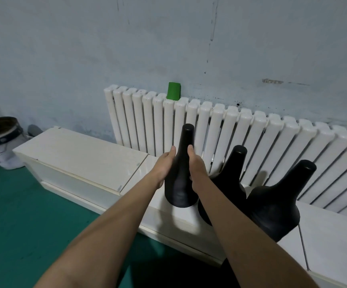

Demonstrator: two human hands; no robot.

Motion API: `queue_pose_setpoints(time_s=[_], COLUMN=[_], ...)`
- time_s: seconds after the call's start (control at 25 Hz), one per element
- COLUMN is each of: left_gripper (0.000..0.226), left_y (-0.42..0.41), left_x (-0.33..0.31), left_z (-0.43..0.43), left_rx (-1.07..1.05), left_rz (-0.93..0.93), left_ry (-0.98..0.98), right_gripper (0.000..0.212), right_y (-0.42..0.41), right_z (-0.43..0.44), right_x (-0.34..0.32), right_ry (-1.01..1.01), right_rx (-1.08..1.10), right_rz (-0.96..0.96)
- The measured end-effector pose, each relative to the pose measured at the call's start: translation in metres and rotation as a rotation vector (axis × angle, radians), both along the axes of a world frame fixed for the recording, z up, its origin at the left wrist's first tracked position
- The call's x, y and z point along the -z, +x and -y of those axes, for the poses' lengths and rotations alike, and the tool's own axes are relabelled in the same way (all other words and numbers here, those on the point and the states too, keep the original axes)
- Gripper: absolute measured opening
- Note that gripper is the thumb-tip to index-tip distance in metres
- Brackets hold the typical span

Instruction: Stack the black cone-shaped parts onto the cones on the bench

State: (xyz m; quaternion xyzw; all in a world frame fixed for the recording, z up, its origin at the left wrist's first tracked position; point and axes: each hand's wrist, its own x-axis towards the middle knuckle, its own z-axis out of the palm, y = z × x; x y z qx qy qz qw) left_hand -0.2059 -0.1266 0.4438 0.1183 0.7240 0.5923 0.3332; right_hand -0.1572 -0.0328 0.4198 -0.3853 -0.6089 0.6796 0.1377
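Observation:
Three black cone-shaped parts stand in a row on the white bench (81, 156). The leftmost cone (182, 179) is upright near the bench's front edge, narrow end up. My left hand (164, 167) presses its left side and my right hand (197, 165) its right side, so both hold it around the middle. Whether its base rests on the bench or hovers just above I cannot tell. A second cone (230, 173) stands right behind my right forearm, partly hidden. The third cone (278, 204) is furthest right and leans toward the radiator.
A white column radiator (251, 142) runs along the wall behind the bench, with a green cup (174, 91) upside down on top. A bucket (0, 140) stands on the green floor (23, 215) at the left.

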Motion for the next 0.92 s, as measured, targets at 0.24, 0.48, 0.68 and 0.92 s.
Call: queue_pose_setpoints(time_s=[0.24, 0.48, 0.68, 0.92], left_gripper=[0.073, 0.073, 0.076, 0.076], left_y=[0.016, 0.019, 0.015, 0.011], left_x=[-0.007, -0.011, 0.008, 0.065], left_z=[0.038, 0.061, 0.078, 0.1], left_rx=[-0.095, -0.113, -0.139, -0.175], left_rz=[-0.013, -0.029, 0.001, 0.093], left_ry=[0.018, 0.03, 0.028, -0.039], right_gripper=[0.067, 0.073, 0.075, 0.068], right_y=[0.028, 0.032, 0.025, 0.016], right_z=[0.035, 0.055, 0.068, 0.087], right_x=[-0.022, -0.031, -0.012, 0.039], right_ry=[-0.038, -0.07, -0.072, -0.062], right_rx=[-0.035, -0.106, -0.137, -0.124], right_rz=[-0.029, -0.058, -0.023, 0.106])
